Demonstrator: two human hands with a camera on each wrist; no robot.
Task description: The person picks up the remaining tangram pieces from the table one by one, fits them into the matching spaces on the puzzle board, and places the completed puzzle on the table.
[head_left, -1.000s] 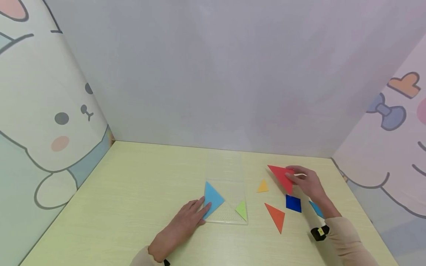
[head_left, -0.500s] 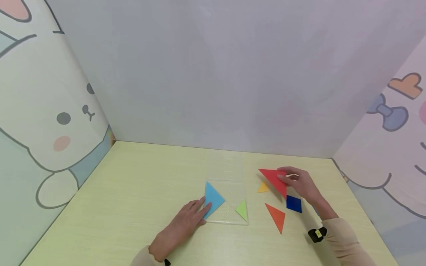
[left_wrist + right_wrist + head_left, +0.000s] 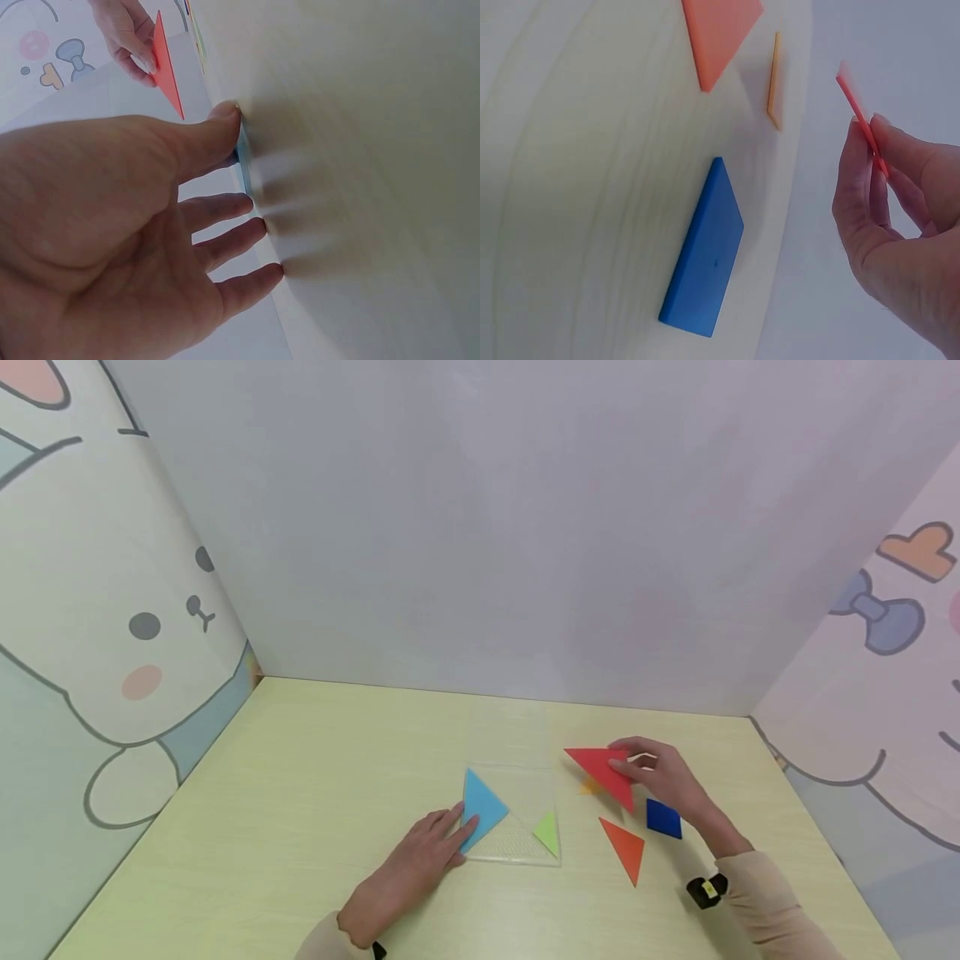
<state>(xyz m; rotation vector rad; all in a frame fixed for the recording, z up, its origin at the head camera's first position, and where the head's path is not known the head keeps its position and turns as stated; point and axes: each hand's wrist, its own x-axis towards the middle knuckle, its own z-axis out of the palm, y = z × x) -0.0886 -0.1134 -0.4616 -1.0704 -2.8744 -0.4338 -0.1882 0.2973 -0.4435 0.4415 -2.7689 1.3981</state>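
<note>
My left hand (image 3: 416,860) rests with its fingertips on a light blue triangle (image 3: 482,806), its fingers extended. The triangle lies in the left part of a clear shallow tray (image 3: 517,862), and a small green triangle (image 3: 547,833) lies toward the tray's right side. To the right, my right hand (image 3: 667,781) pinches a large red triangle (image 3: 597,767) near one edge between thumb and fingers. It is raised above the table, tilted, and partly covers a small yellow triangle (image 3: 587,788). In the right wrist view the red triangle (image 3: 862,124) appears nearly edge-on.
An orange-red triangle (image 3: 625,850) lies on the table right of the tray. Beside it is a dark blue four-sided piece (image 3: 663,819), under the right forearm's side. A clear panel (image 3: 506,735) extends behind the tray. A plain backdrop (image 3: 480,568) closes off the table's far edge.
My right hand has carried the red triangle leftward and slightly down, now over the yellow triangle. The right forearm now hides another blue piece seen earlier. My left hand has stayed put.
</note>
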